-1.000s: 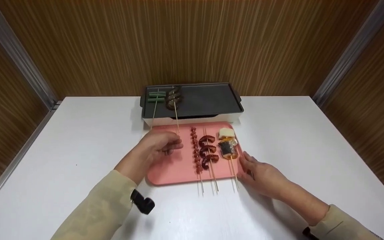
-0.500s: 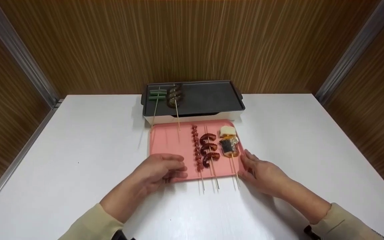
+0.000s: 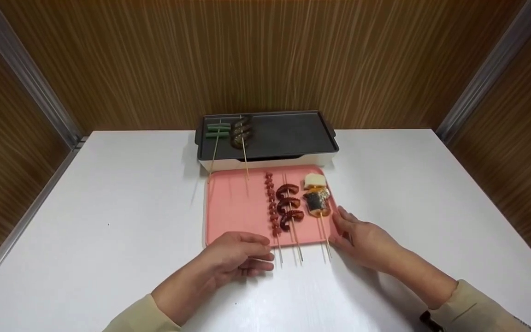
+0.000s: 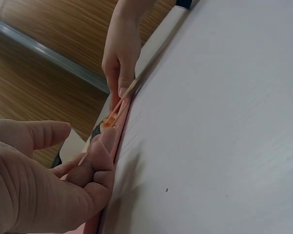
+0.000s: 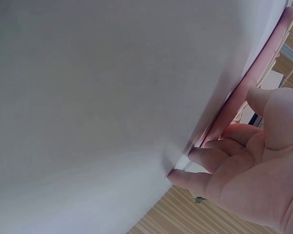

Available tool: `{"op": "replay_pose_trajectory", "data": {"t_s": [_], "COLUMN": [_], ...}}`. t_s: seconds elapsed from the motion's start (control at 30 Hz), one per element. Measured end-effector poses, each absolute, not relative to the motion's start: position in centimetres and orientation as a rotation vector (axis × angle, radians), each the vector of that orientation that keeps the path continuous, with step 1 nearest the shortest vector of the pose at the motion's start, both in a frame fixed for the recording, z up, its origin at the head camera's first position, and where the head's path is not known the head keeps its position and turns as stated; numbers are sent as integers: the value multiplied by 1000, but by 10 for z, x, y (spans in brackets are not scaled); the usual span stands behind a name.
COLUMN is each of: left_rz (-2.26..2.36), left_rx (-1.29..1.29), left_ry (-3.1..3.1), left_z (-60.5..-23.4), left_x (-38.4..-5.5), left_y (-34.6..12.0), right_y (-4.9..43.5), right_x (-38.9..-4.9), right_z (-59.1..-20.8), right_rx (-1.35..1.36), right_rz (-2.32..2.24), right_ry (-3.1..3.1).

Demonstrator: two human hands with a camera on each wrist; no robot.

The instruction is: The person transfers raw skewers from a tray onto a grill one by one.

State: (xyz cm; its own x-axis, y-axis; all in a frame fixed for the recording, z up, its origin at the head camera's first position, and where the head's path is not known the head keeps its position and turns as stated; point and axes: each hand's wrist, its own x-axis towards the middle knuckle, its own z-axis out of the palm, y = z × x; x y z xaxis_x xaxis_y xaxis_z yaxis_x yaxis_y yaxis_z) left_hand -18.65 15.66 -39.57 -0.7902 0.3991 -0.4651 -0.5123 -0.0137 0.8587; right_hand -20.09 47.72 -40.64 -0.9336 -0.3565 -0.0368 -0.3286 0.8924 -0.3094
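A pink tray [image 3: 233,207] lies in front of the griddle. On it, in the head view, are a skewer of small red pieces [image 3: 271,205], a skewer of dark red curled tentacle pieces [image 3: 288,203] and a skewer with a dark-skinned fish piece [image 3: 317,203]; a white block [image 3: 315,180] sits above the fish. My left hand [image 3: 235,258] hovers over the tray's front edge, fingers loosely bent and thumb apart, fingertips close to the red skewer's stick. My right hand [image 3: 367,242] holds the tray's front right corner, thumb on the front edge [image 5: 244,95] and fingers along the side.
Behind the tray stands a black griddle [image 3: 293,131] on a white base. A skewer of green pieces [image 3: 217,135] and a skewer of brown twisted pieces [image 3: 240,136] lie on its left, sticks overhanging the tray. Wood-grain panels [image 3: 265,60] enclose the white table [image 3: 132,184].
My left hand has drawn back from the brown skewer's stick end toward the tray's front edge, then slightly right toward the red skewer. My right hand stays at the corner.
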Motion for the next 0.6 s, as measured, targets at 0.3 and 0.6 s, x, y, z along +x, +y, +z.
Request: {"op": "replay_pose_trajectory", "data": {"t_s": [0.3,0.6], "left_rz": [1838,1846], "left_rx": [-154,-179], "left_ry": [1674,1652], "left_z": [-400,-404], "left_x": [-186,-187], "left_y": [170,180], "right_y": [477,478], "right_x": [-200,-200], "right_z": [-406,-406], "right_rx": [-554,-544], "right_rz": [-466,-468], "right_ry": [2964,2964]}}
